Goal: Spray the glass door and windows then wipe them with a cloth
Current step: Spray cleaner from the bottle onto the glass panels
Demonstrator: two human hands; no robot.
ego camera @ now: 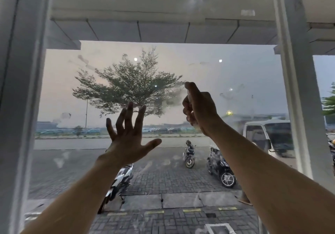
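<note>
Two bare arms of mine reach up toward the window glass [181, 67], which stands right in front of me between a white frame post [23, 107] on my left and another white post [297, 89] on my right. My left hand [126, 139] is open, palm to the pane, fingers [140, 118] spread wide and thumb out; whether they touch the glass I cannot tell. My right hand [199, 107] is higher, fingers curled round a pale object [188, 96] mostly hidden in the grip, forefinger on top. A misty wet patch [168, 99] sits on the glass just beside that hand. Outside stand a tree [126, 81] and parked motorbikes [221, 165].
</note>
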